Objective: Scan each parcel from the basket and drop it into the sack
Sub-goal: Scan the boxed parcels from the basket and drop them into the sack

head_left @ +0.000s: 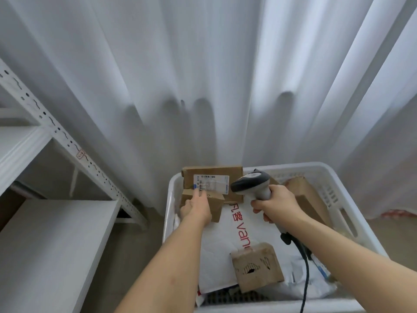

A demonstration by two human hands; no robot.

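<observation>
Basket (334,177), white plastic, lower right of frame.
Flat cardboard parcel (212,184), against basket's far-left wall, long axis left-right, label facing camera; likely light, stiff; take by edges.
Right hand (276,205) grips scanner (251,184), nose pointing left at label.
Left hand (195,207): reaching to parcels; grip unclear.

A pale white curtain (203,75) hangs in soft vertical folds across the whole back of the view, its hem reaching down to the floor (133,240), which is a dull beige (the colour is hard to judge in this light). At the left stands a white metal shelving unit (45,233); its slotted upright (65,141) runs on a slant, dotted with holes, and bears a small red-marked sticker (80,154). A flat white shelf board lies low at the left.
</observation>
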